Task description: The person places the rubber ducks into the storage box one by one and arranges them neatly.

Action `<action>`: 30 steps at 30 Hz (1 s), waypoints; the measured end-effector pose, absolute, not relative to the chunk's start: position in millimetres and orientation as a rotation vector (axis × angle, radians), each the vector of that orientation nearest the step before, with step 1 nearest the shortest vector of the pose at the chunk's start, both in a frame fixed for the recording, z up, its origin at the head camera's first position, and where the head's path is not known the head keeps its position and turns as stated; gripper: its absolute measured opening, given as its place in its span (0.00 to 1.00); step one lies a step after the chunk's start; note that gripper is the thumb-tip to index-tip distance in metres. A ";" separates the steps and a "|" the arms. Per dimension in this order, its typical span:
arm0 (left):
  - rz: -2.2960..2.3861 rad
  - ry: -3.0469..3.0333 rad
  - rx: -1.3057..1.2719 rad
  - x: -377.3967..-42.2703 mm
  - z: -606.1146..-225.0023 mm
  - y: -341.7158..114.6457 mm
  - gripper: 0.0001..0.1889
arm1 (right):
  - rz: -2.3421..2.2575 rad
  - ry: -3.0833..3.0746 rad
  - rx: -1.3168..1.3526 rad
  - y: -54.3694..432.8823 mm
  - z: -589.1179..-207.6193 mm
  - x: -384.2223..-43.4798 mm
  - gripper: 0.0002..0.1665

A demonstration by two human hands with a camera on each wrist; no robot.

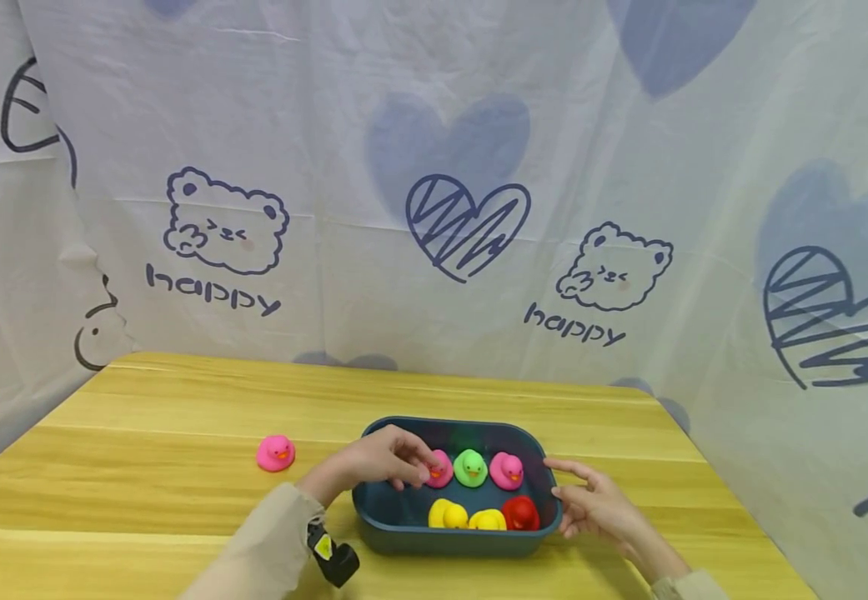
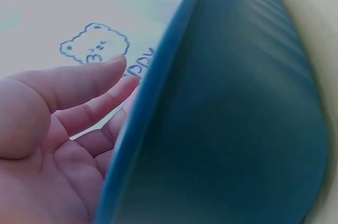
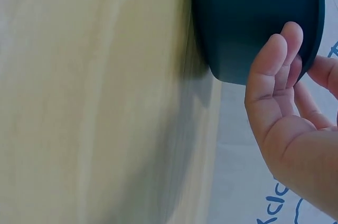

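Observation:
My left hand reaches over the left end of a dark teal plastic tub. Its fingertips are beside a pink rubber duck, and the head view does not show clearly whether they touch it. In the left wrist view, thumb and fingers stand apart, with some fingertips hidden by the tub wall. My right hand touches the tub's right end with its fingertips at the rim and outer wall. Inside the tub sit a green duck, another pink duck, two yellow ducks and a red duck.
One more pink duck sits on the wooden table, left of the tub. A white curtain printed with hearts and bears hangs behind the table and along its sides. A black strap device is on the left wrist.

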State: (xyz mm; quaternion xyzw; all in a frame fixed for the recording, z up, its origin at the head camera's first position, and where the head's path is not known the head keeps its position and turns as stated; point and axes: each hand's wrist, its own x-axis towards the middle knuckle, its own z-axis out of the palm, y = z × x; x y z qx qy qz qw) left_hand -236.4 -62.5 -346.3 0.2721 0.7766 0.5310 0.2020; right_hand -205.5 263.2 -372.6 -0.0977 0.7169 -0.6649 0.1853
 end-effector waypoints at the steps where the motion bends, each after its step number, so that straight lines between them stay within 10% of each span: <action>1: 1.493 2.178 0.758 -236.5 -346.0 -65.0 0.12 | -1.875 2.026 -0.268 262.4 -372.4 -204.9 0.35; 30: 1.725 2.349 0.635 -236.5 -330.7 -135.3 0.16 | -1.892 2.085 -0.240 259.0 -376.1 -202.6 0.32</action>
